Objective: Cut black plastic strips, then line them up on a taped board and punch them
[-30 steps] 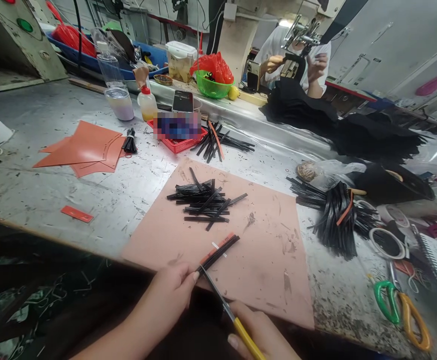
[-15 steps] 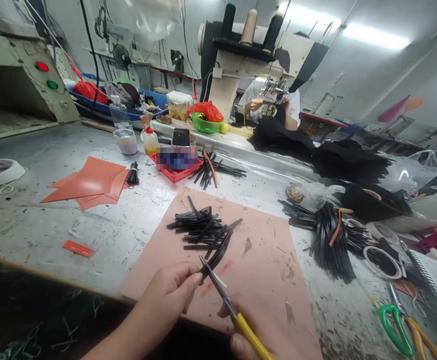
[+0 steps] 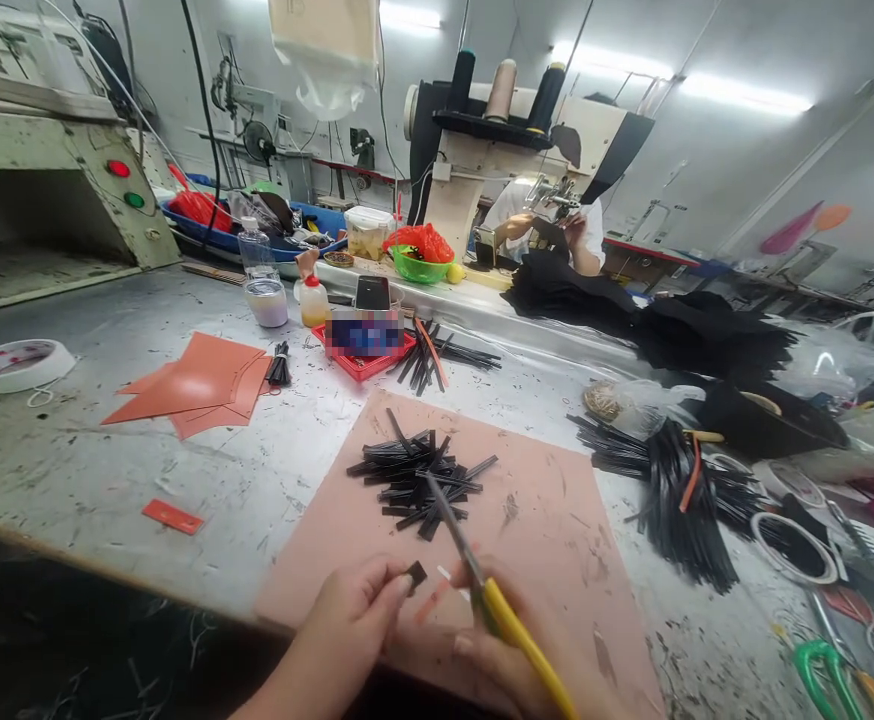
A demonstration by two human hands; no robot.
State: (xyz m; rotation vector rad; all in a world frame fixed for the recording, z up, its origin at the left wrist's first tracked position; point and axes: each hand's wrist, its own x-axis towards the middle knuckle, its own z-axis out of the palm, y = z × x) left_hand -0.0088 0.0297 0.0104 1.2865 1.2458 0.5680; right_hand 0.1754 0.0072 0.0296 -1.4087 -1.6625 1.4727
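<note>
A short black strip end [image 3: 416,575] is pinched between the thumb and fingers of my left hand [image 3: 366,615], over the near part of a pinkish mat [image 3: 549,540]. My right hand [image 3: 508,640] is closed on yellow-handled scissors [image 3: 523,640]; their blades point away from me, with the tip over the near edge of a loose pile of cut black strips [image 3: 399,465]. Small orange and white marks or scraps lie on the mat between my hands, partly hidden by the scissors.
Orange sheets [image 3: 197,385], a tape roll [image 3: 17,365] and bottles [image 3: 264,290] stand left. A red tray [image 3: 362,368] is beyond the mat. Right are a black strip bundle [image 3: 669,500] and green-handled scissors [image 3: 819,680]. A person works behind the sewing machine [image 3: 459,150].
The long black strips at my left hand are cut off and lie on the pile; only a short end stays in my fingers. The scissors have moved away from that hand. The view has shifted slightly.
</note>
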